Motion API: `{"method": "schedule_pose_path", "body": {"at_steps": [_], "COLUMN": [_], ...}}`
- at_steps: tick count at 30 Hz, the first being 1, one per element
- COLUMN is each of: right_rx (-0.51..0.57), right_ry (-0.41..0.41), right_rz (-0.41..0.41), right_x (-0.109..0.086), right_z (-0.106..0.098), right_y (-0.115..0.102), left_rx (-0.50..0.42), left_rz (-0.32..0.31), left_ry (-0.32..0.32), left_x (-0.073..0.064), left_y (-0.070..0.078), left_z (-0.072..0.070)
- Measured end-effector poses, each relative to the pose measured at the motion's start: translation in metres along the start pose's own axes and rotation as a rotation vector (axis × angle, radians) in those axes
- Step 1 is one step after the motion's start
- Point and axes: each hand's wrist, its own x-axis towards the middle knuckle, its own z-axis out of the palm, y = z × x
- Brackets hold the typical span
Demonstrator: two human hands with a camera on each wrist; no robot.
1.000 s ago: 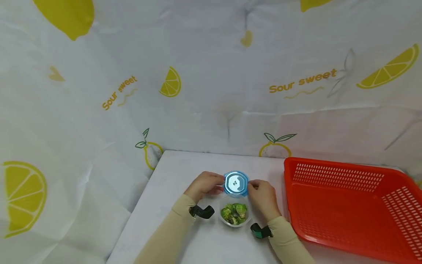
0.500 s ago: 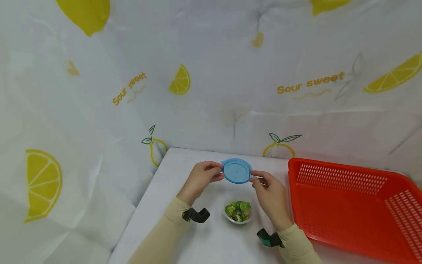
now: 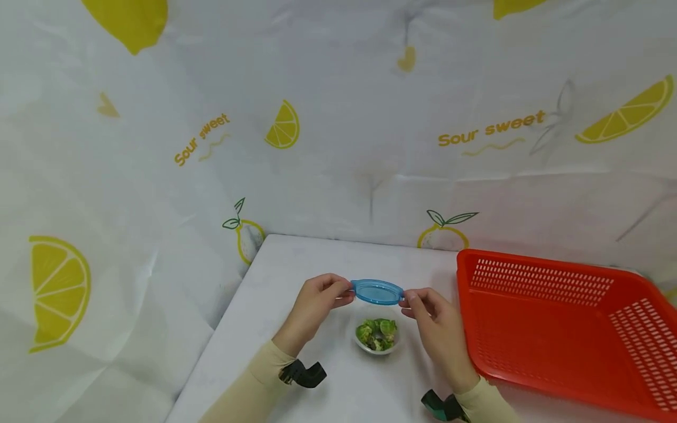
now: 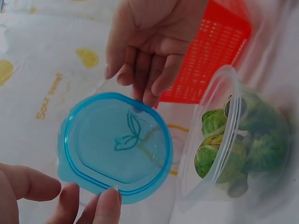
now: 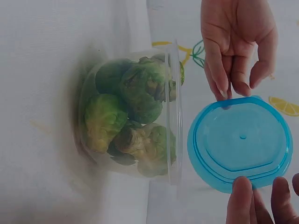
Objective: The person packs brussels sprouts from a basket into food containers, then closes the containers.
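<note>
A translucent blue lid is held between both hands above the table, tilted so it looks like a thin oval in the head view. My left hand pinches its left edge between thumb and fingers. On the opposite edge, my right hand grips it with thumb and fingertips. Just nearer to me, a clear round plastic container stands uncovered on the table. Several Brussels sprouts fill it, visible through its wall. Both wrist views show the lid's broad face and raised rim beside the container's mouth.
A large red plastic basket with slotted walls stands to the right, close beside my right forearm. The white-covered table meets a lemon-printed cloth backdrop at the back. Black wrist cameras are strapped under both wrists.
Both hands lifted the lid from the container's far side, tipping it to show its face, then lowered it and tilted it flatter. The container of sprouts stayed in place.
</note>
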Motion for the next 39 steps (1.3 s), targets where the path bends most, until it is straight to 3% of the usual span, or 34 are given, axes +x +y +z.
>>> {"method": "schedule_pose_path", "body": {"at_steps": [6, 10, 20, 29, 39], "right_rx": [0.022, 0.013, -0.111, -0.288, -0.318], "right_ry": [-0.013, -0.041, -0.052, -0.095, -0.089], "right_rz": [-0.034, -0.027, -0.074, -0.019, -0.023], "right_x": [-0.003, -0.004, -0.007, -0.008, -0.007], "right_z": [0.002, 0.002, -0.001, 0.003, 0.001], "right_y": [0.004, 0.005, 0.010, 0.012, 0.017], "left_rx": [-0.032, -0.006, 0.090, 0.191, 0.190], "left_rz": [0.000, -0.006, -0.023, -0.046, -0.057], "left_ry": [-0.038, -0.069, -0.097, -0.104, -0.100], "left_x": [-0.005, -0.007, -0.007, -0.009, -0.009], "left_y": [-0.005, -0.010, -0.014, -0.022, -0.024], "left_z": [-0.005, -0.008, -0.008, -0.007, 0.000]}}
